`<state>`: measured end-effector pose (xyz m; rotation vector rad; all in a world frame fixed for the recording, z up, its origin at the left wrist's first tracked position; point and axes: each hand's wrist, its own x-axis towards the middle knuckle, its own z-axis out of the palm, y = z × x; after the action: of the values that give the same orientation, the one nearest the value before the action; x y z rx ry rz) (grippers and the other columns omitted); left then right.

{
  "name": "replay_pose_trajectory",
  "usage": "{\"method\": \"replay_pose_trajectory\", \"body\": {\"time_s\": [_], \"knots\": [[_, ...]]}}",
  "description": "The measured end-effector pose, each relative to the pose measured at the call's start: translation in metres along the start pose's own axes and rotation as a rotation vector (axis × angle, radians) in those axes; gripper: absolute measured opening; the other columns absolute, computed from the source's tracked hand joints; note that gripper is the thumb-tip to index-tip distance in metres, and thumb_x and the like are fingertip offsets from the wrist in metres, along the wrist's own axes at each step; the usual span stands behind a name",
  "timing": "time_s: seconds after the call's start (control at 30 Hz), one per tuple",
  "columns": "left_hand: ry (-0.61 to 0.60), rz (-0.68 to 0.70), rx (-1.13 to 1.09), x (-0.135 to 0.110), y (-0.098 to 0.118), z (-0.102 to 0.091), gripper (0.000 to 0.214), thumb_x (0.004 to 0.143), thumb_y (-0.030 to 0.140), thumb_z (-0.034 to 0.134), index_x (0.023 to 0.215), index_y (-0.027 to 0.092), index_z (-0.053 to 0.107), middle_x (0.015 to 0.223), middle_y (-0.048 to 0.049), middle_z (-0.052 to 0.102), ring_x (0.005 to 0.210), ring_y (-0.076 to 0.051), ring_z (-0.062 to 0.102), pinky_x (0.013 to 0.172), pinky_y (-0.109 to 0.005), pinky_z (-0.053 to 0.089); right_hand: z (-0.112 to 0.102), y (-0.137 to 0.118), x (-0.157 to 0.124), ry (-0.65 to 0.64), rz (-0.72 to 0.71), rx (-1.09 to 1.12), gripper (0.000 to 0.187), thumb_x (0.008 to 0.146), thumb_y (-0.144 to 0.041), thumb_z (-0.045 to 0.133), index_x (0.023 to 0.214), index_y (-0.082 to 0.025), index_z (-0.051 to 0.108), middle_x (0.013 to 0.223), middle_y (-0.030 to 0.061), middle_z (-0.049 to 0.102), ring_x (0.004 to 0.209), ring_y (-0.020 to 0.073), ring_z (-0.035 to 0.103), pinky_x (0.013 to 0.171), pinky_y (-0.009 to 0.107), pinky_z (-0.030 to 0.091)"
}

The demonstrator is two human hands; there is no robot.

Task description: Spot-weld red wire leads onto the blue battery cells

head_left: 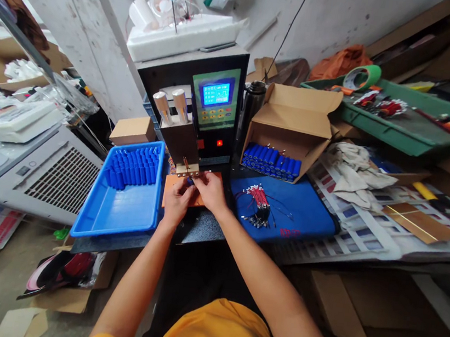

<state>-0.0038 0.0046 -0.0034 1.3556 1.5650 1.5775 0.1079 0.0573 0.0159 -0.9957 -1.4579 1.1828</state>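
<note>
While both hands sit right in front of the welder, it looks like the lining-up step: the left hand and right hand each have their fingers closed in a pinch on a small blue battery cell. It sits on an orange board just below the welder's pins.

My guess is the next move needs a steady grip, with the cell's end square under those pins. The cell seems to lie flat, long axis running side to side across the welder's front. It's mostly hidden, so I can't tell which end points where.
</note>
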Motion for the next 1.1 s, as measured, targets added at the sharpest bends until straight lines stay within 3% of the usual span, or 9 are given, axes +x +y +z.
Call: {"method": "replay_pose_trajectory", "body": {"time_s": [0.27,0.5,0.7,0.87,1.1], "knots": [[-0.028,0.026,-0.018,0.001,0.002,0.0,0.032,0.082,0.037,0.067,0.105,0.016,0.072,0.089,-0.0055,0.074,0.083,-0.018,0.068,0.079,-0.028,0.054,-0.015,-0.001,-0.007,-0.09,-0.028,0.015,0.019,0.08,-0.035,0.064,0.074,-0.017,0.061,0.074,0.0006,0.066,0.071,0.015,0.06,0.066,0.025,0.045],[-0.029,0.027,-0.044,0.001,0.002,0.0,0.031,0.081,0.036,0.067,0.103,0.016,0.072,0.091,-0.0056,0.074,0.083,-0.017,0.068,0.078,-0.028,0.053,-0.012,0.002,-0.006,-0.088,-0.018,-0.014,0.018,0.075,-0.03,0.065,0.065,-0.017,0.057,0.064,-0.002,0.06,0.064,0.0132,0.054,0.06,0.023,0.04],[-0.053,0.009,0.014,0.001,0.006,-0.003,0.025,0.079,0.033,0.068,0.098,0.017,0.072,0.086,-0.0038,0.074,0.076,-0.016,0.066,0.074,-0.026,0.052,-0.016,-0.004,-0.007,-0.128,0.061,0.127,0.027,0.076,-0.036,0.062,0.058,-0.02,0.048,0.049,-0.0054,0.047,0.048,0.01,0.044,0.048,0.022,0.033],[-0.053,0.007,0.036,0.002,0.005,-0.003,0.023,0.079,0.034,0.067,0.094,0.017,0.072,0.08,-0.0024,0.072,0.074,-0.016,0.065,0.073,-0.026,0.051,-0.018,-0.006,-0.009,-0.143,0.097,0.124,0.027,0.074,-0.039,0.064,0.061,-0.02,0.05,0.047,-0.0062,0.047,0.041,0.0076,0.039,0.042,0.02,0.03],[-0.071,-0.002,-0.01,0.004,0.005,-0.003,0.026,0.078,0.033,0.067,0.097,0.016,0.073,0.091,-0.005,0.075,0.081,-0.018,0.068,0.08,-0.029,0.052,-0.018,-0.006,-0.009,-0.133,0.111,0.122,0.025,0.074,-0.036,0.065,0.063,-0.019,0.05,0.047,-0.0064,0.049,0.039,0.0065,0.04,0.039,0.018,0.031]]}}
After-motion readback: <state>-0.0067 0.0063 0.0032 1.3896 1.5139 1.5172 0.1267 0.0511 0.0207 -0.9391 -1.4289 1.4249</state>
